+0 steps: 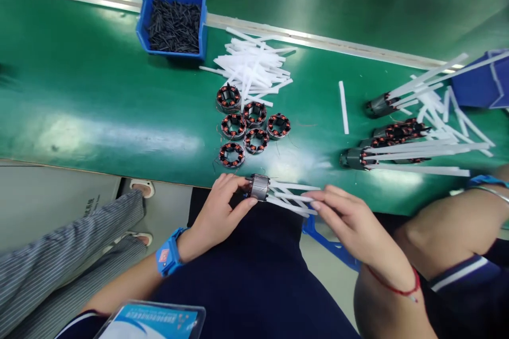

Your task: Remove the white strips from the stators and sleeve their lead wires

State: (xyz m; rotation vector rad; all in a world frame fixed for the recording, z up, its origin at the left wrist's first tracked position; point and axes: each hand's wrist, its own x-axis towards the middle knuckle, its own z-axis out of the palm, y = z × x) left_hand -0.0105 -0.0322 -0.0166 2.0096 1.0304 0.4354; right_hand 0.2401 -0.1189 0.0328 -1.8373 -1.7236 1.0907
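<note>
My left hand (228, 204) grips a round motor stator (260, 187) on its side, just off the table's front edge, thumb and fingers around its grey metal ring. Several white strips (290, 186) stick out of the stator to the right. At their far ends, my right hand (344, 217) pinches a white strip between thumb and fingers. Beyond my hands, several stators (231, 155) with copper windings and thin loose wires lie on the green table. A heap of loose white strips (254, 66) lies behind them.
A blue bin (204, 26) of small black sticks (175, 26) stands at the back. One white strip (343, 107) lies apart. On the right are stators with strips (353, 159), more strips, a blue container (481, 82) and another person's arm (457, 212). Someone's striped trouser legs (79, 243) show at left.
</note>
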